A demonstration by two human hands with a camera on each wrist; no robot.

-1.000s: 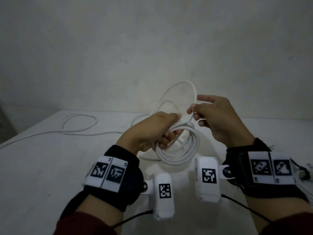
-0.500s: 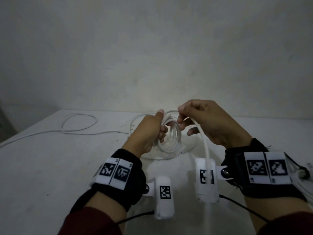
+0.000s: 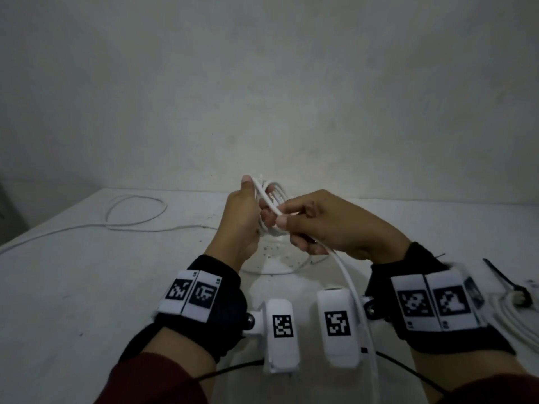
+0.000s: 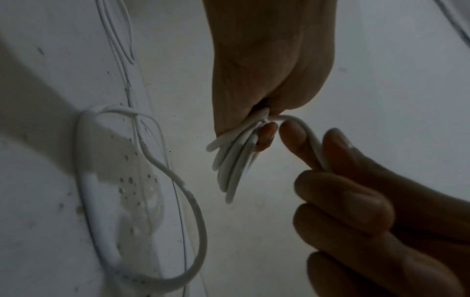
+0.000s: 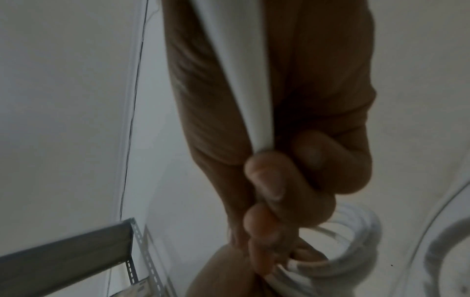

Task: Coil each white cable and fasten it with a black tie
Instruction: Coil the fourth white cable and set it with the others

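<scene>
My left hand (image 3: 246,217) grips a small coil of white cable (image 3: 269,196) held above the white table (image 3: 73,287). In the left wrist view the coil (image 4: 234,160) hangs as several loops from between thumb and fingers. My right hand (image 3: 315,225) pinches the free strand (image 3: 353,290) of the same cable right beside the coil, and that strand runs down past my right wrist. In the right wrist view the strand (image 5: 244,80) passes through the curled fingers, with the coil (image 5: 351,251) below. A black tie (image 3: 501,277) lies on the table at the right.
A second white cable (image 3: 134,214) lies in a loose loop at the back left of the table. More white cable (image 3: 513,319) lies at the right edge near the tie. A grey wall stands behind the table. A metal shelf frame (image 5: 76,253) shows in the right wrist view.
The large loop held up a second ago has been drawn down onto the coil. The coil is tighter and higher, and my right hand has closed in against the left.
</scene>
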